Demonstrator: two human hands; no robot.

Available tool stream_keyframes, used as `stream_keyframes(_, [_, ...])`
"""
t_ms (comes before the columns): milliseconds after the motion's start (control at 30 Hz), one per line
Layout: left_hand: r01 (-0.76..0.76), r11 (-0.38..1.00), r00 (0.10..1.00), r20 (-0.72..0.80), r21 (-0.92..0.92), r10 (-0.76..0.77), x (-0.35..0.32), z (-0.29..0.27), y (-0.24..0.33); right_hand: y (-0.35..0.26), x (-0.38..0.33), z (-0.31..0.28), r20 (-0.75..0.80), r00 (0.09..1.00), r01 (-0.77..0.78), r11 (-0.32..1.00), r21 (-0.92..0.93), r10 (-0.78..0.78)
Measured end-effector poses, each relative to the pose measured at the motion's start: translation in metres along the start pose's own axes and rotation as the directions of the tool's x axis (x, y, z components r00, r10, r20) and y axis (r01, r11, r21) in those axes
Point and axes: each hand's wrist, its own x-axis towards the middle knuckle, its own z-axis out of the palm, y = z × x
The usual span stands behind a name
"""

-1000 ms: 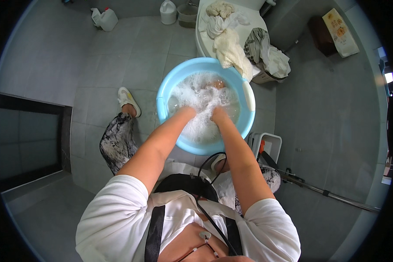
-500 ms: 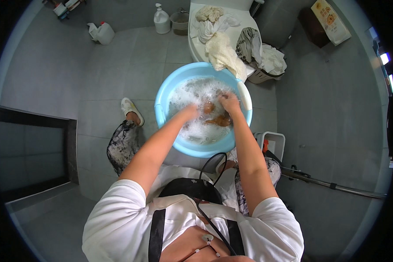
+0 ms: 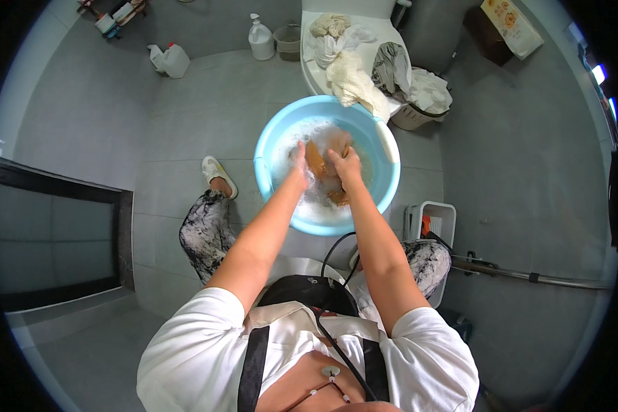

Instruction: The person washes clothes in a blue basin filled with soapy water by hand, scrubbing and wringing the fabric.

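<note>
Grey tiled floor [image 3: 206, 117], blue basin [image 3: 271, 147], brown cloth [image 3: 321, 161] clutched between both hands, left hand [image 3: 299, 159], right hand [image 3: 345, 163]

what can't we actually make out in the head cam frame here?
Head view only:
- Brown garment: lower part sunk under suds in the blue basin; its kind is unreadable.
- Left hand: fingertips hidden in foam.
- Right hand: palm side hidden against the cloth.
- Bottles by the far wall: too small to identify.
- Right foot: hidden behind the right forearm.
</note>
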Motion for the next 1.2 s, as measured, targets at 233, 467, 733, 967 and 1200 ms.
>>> stream_keyframes(233, [-0.093,0.894,0.866,0.407,-0.438,0.29,0.002,0.002,-0.005,-0.069,-0.066,-0.017,0.245,0.925,0.265,0.955,0.13,-0.29])
stream_keyframes(467, [-0.388,0.845,0.719,0.452,-0.368,0.527,-0.005,0.008,-0.017,-0.044,-0.063,-0.025,0.301,0.95,-0.052,0.906,0.42,-0.085])
stream_keyframes(733, [-0.299,0.937,0.905,0.256,-0.182,0.339,-0.02,0.015,0.012,-0.033,-0.014,-0.056,-0.025,0.988,0.126,0.885,-0.448,-0.154])
stream_keyframes(967, [-0.625,0.571,0.781,0.434,0.532,0.45,-0.055,-0.009,0.063,-0.036,-0.002,-0.106,0.205,0.959,0.235,0.956,-0.177,-0.197])
stream_keyframes(1200, [-0.272,-0.308,0.749,0.402,0.912,0.527,-0.048,-0.019,0.024,-0.028,-0.025,-0.073,0.259,0.934,0.358,0.638,-0.682,-0.247])
